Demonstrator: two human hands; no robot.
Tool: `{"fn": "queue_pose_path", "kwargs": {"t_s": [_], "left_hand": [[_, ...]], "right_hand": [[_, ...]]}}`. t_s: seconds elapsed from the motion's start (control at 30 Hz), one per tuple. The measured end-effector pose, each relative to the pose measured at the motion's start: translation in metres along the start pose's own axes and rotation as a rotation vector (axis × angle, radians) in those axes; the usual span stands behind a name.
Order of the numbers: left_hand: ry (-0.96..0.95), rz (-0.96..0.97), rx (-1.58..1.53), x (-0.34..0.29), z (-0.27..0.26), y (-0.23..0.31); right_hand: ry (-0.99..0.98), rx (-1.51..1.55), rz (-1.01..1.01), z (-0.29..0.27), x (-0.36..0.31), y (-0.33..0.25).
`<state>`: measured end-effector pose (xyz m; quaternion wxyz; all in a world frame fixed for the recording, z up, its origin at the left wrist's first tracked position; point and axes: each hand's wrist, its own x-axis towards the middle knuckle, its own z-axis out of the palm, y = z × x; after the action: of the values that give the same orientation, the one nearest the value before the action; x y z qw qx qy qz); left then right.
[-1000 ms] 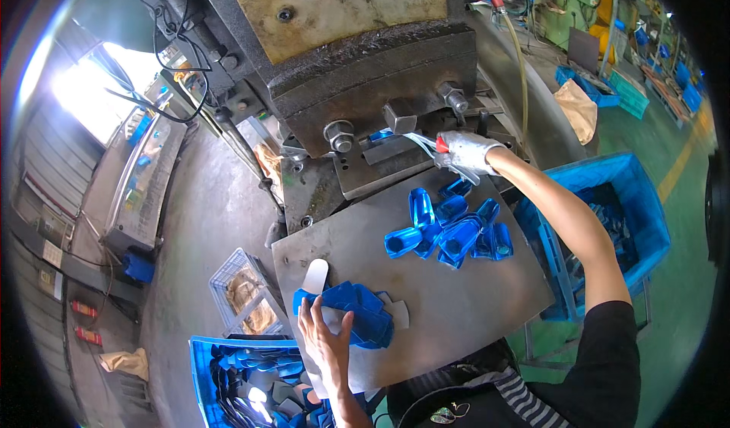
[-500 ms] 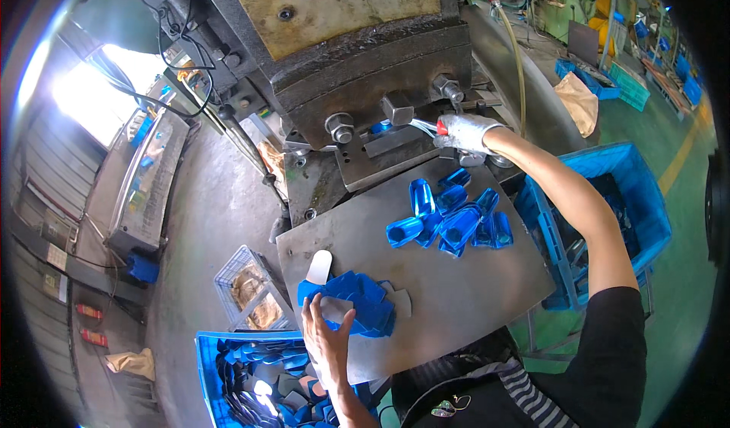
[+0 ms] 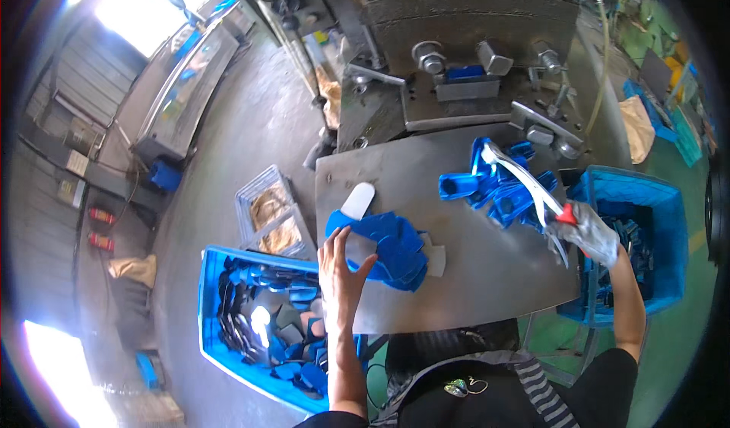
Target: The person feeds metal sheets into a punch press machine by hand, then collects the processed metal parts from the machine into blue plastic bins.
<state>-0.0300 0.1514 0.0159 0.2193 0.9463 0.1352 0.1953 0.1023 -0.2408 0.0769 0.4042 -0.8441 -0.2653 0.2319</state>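
Note:
My right hand (image 3: 595,235), in a pale glove, is closed on silver tongs (image 3: 532,187) with red grips. Their tips reach over a heap of shiny blue formed parts (image 3: 508,198) on the metal table (image 3: 471,283); whether they pinch a part is unclear. Bare, my left hand (image 3: 342,272) spans a grey flat blank (image 3: 361,250), thumb and fingers at its edges. That blank lies on a pile of blue flat blanks (image 3: 397,253). A rounded white blank (image 3: 358,200) pokes out on the far side.
Behind the table stands a press (image 3: 464,32), a blue piece (image 3: 465,72) at its die block (image 3: 468,89). At lower left is a blue crate (image 3: 209,314) of blanks, beside a grey basket (image 3: 255,192). Another blue crate (image 3: 673,276), holding parts, stands at right.
My right hand has brought the tongs back from the die to the heap of formed parts. My left hand stays at the grey blank. The view has shifted.

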Motion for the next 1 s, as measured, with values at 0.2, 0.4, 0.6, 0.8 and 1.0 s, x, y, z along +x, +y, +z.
{"fn": "queue_pose_path", "kwargs": {"t_s": [0.2, 0.4, 0.6, 0.8, 1.0], "left_hand": [[0.078, -0.057, 0.133, 0.004, -0.010, 0.007], [-0.102, -0.097, 0.011, 0.008, -0.034, 0.000], [-0.059, -0.438, -1.417, 0.014, -0.018, 0.018], [-0.336, -0.565, -2.297, 0.005, 0.053, 0.027], [-0.659, -0.424, -2.555, 0.015, 0.042, 0.046]], "right_hand": [[-0.013, 0.525, 0.185, 0.031, -0.007, 0.001], [-0.087, 0.515, 0.293, 0.036, -0.015, -0.017], [0.028, 0.222, -0.040, 0.021, 0.015, 0.003], [0.040, -0.005, 0.084, -0.010, 0.083, -0.011], [0.212, 0.584, 0.037, -0.010, 0.150, -0.024]]}}
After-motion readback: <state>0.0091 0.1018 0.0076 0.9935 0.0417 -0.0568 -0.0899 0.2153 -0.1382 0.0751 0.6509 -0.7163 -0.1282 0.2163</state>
